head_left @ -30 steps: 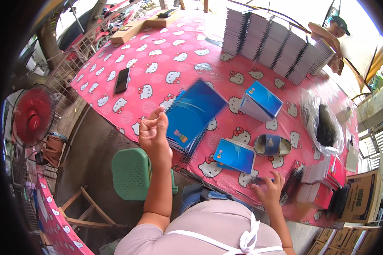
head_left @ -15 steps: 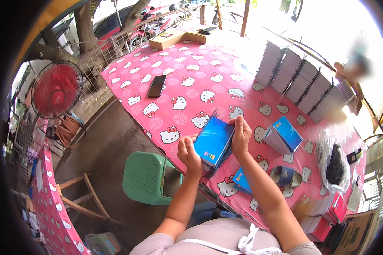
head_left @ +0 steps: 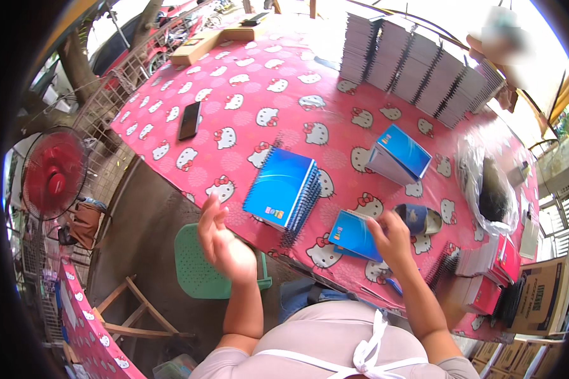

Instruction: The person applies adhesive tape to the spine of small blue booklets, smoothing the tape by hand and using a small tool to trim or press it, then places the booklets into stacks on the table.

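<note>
A stack of blue-covered spiral notebooks (head_left: 279,189) lies near the table's front edge, coils showing along its left and right sides. My left hand (head_left: 226,243) is in the air left of it and nearer to me, open, fingers apart and holding nothing. To the right, my right hand (head_left: 393,239) has its fingers bent and pinched at the right edge of a small blue notebook (head_left: 355,234), which lies on another blue piece. Part of that edge is hidden by the fingers. Behind it stands a blue-covered block of pages (head_left: 398,155), its cover tilted.
Tall stacks of spiral-bound pages (head_left: 417,69) stand at the back right. A slipper (head_left: 417,219), a clear plastic bag (head_left: 487,189) and red-covered books (head_left: 496,265) are on the right. A phone (head_left: 189,120) lies at the left. A green stool (head_left: 199,265) stands below the table edge.
Both hands have left the notebook stack, which now rests on the table. My left hand moved left and opened; my right hand moved right and down to the small blue notebook. The view shifted.
</note>
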Tool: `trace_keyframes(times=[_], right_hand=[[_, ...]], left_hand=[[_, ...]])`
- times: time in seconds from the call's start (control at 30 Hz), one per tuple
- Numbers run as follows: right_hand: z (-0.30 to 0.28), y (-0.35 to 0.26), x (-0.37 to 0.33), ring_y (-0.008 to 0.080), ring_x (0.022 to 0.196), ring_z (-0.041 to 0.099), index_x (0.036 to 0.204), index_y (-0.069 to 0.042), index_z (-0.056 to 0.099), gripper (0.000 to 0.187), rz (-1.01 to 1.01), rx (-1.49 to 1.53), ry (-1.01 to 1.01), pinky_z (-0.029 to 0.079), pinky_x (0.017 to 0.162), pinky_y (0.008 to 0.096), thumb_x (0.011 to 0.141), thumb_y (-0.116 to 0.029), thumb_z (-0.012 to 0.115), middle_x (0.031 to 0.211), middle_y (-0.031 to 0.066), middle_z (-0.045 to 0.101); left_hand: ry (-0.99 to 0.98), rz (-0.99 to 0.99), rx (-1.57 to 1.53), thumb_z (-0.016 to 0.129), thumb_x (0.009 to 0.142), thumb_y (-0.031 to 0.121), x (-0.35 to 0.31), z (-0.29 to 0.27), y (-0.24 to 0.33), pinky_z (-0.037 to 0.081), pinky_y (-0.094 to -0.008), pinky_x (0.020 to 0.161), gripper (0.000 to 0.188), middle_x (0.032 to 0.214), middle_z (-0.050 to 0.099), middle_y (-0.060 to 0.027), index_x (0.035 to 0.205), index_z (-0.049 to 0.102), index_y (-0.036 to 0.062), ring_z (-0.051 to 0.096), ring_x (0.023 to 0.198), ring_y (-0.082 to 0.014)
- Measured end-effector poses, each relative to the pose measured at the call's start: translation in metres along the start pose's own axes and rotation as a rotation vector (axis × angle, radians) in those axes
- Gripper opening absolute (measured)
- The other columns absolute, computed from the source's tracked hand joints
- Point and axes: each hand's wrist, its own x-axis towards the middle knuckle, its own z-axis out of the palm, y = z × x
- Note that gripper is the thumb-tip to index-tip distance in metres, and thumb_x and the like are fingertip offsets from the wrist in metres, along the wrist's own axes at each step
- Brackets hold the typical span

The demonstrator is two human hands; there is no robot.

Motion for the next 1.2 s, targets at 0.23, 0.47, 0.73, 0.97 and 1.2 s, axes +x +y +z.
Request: trace_keyframes(times=[0.23, 0.47, 0.73, 0.97, 1.2], right_hand=[[0.018, 0.048, -0.054, 0.0346, 0.094, 0.061, 0.108, 0.002, 0.057, 0.054, 0.409, -0.2, 0.099, 0.048, 0.08, 0.0427, 0.081, -0.042, 0.07, 0.101, 0.0191, 0.063], [0.01, 0.057, -0.054, 0.0275, 0.087, 0.06, 0.101, 0.0, 0.052, 0.037, 0.476, 0.066, 0.16, 0.047, 0.077, 0.0375, 0.077, -0.016, 0.076, 0.093, 0.0161, 0.06], [0.034, 0.053, -0.059, 0.0217, 0.074, 0.057, 0.092, -0.004, 0.05, 0.027, 0.012, 0.379, 0.213, 0.047, 0.067, 0.0319, 0.077, 0.004, 0.07, 0.082, 0.0099, 0.057], [0.015, 0.049, -0.062, 0.0351, 0.092, 0.058, 0.094, -0.004, 0.052, 0.032, -0.068, 0.008, 0.167, 0.046, 0.081, 0.042, 0.072, -0.003, 0.075, 0.084, 0.0144, 0.059], [-0.105, 0.174, -0.06, 0.0335, 0.082, 0.062, 0.086, -0.001, 0.064, 0.026, 0.568, -0.761, 0.56, 0.048, 0.076, 0.0434, 0.079, -0.025, 0.072, 0.084, 0.0158, 0.064]], left_hand=[[-0.837, -0.521, -0.224, 0.061, 0.09, 0.01, -0.046, 0.079, 0.044, 0.044, -0.0361, 0.094, 0.033, 0.123, 0.056, -0.0201, 0.121, 0.055, 0.0008, 0.054, 0.115, -0.0267], [-0.641, -1.221, -0.084, 0.063, 0.087, 0.004, -0.101, 0.081, -0.035, 0.036, -0.0362, 0.105, 0.06, 0.139, 0.042, -0.0167, 0.14, 0.034, 0.0065, 0.039, 0.131, -0.0277], [-0.888, -0.398, 0.069, 0.069, 0.076, -0.006, -0.139, 0.076, -0.05, 0.032, -0.0476, 0.106, 0.096, 0.143, 0.033, -0.0214, 0.15, 0.014, 0.0178, 0.039, 0.132, -0.0317], [-1.087, 0.085, 0.422, 0.077, 0.072, 0.02, -0.123, 0.109, -0.018, 0.02, -0.0574, 0.104, 0.03, 0.103, 0.066, -0.003, 0.102, 0.071, 0.0176, 0.053, 0.106, -0.0244], [-1.091, -0.01, 0.339, 0.075, 0.075, 0.027, -0.115, 0.123, -0.015, 0.028, -0.0537, 0.094, 0.013, 0.081, 0.067, 0.0051, 0.084, 0.073, 0.0178, 0.053, 0.087, -0.0192]])
